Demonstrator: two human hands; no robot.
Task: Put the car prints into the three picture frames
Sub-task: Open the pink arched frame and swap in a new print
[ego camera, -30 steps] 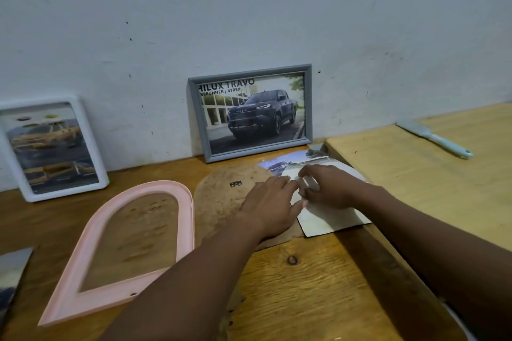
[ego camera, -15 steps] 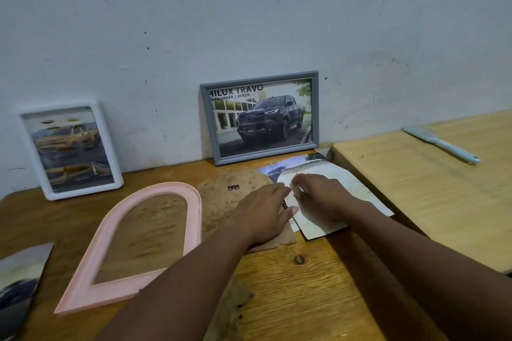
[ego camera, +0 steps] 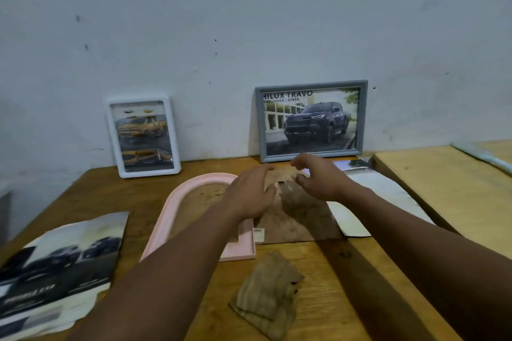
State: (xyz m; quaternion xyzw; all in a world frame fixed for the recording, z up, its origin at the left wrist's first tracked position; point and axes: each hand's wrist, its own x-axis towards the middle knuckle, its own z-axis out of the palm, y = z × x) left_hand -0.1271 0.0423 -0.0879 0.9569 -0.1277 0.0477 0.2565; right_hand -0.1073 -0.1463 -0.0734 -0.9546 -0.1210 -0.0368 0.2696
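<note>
1. The left hand (ego camera: 249, 194) hovers with fingers spread and empty, above the right edge of the pink arched plastic frame (ego camera: 177, 207) lying flat on the wooden table (ego camera: 318, 271).
2. The right hand (ego camera: 318, 180) hangs loosely curled, holding nothing, over the brown arched backing board (ego camera: 299, 216).
3. The pale cut-out car print (ego camera: 379, 196) lies face-down just right of that hand.
</note>
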